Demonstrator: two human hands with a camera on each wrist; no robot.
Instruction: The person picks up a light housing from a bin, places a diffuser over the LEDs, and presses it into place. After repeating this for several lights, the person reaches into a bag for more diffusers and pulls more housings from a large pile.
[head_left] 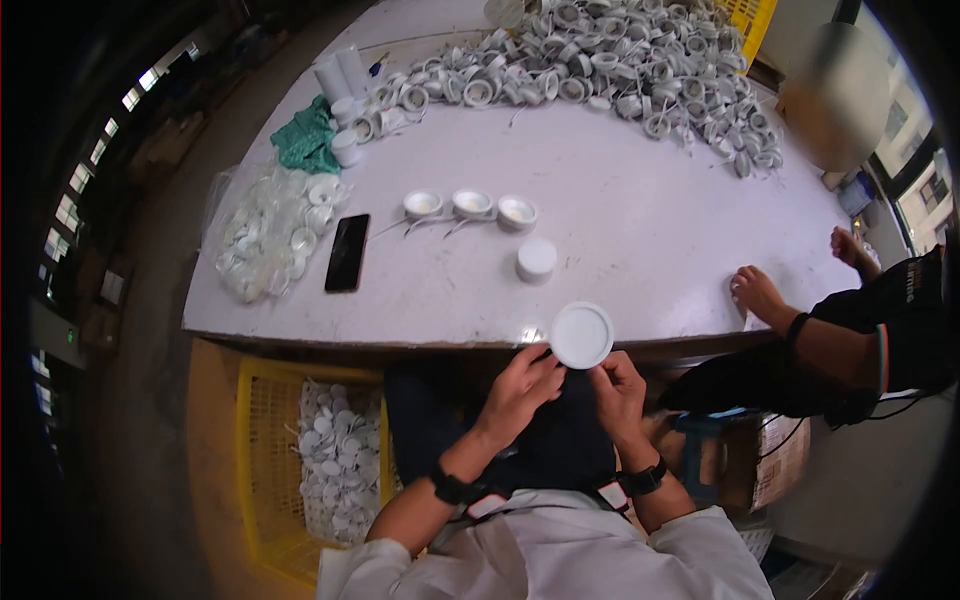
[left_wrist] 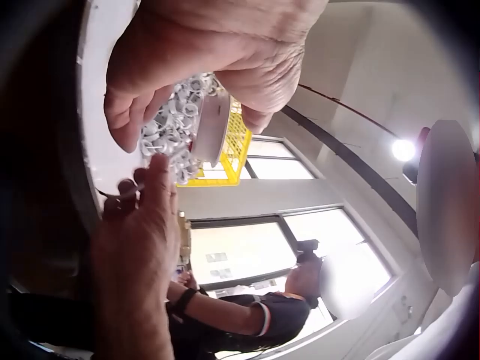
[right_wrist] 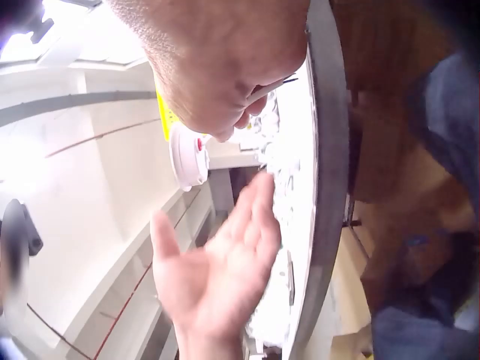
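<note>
A round white downlight (head_left: 582,336), its flat pale face up, is held at the table's near edge. My right hand (head_left: 620,395) grips it at its lower right rim; a thin cable (right_wrist: 271,88) sticks out between the curled fingers in the right wrist view. My left hand (head_left: 522,388) is beside the downlight's lower left, fingers extended and thumb spread apart in the right wrist view. In the left wrist view, the downlight (left_wrist: 213,127) shows edge-on beyond the left palm. On the table ahead are a white round cap (head_left: 537,260) and three wired downlights (head_left: 471,205) in a row.
A phone (head_left: 347,253) lies left, near a plastic bag (head_left: 265,235) of white parts and green wrapping (head_left: 307,137). A heap of downlights (head_left: 600,65) covers the back. Below left stands a yellow crate (head_left: 262,450) of white discs. Another person's arm (head_left: 765,300) rests at right.
</note>
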